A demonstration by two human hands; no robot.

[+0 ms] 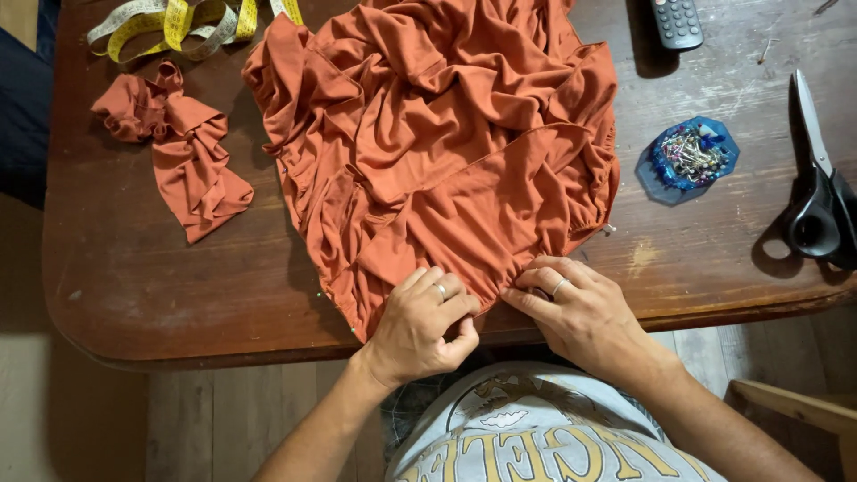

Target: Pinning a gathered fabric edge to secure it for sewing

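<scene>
Pinching the gathered hem of a rust-orange garment (446,152), both hands worked at the near edge of the wooden tabletop (134,277). The left hand (421,326) was curled, fingers closed on the fabric's edge; the right hand (580,312) touched the same edge just beside it, fingertips narrowed onto the gathers. The garment spread away from the hands toward the far edge. A loose orange scrap (183,147) and a yellow tape measure (170,22) lay at the far left corner. Toward the right edge sat a blue pin dish (689,158), black-handled scissors (817,187) and a dark remote control (676,22).
</scene>
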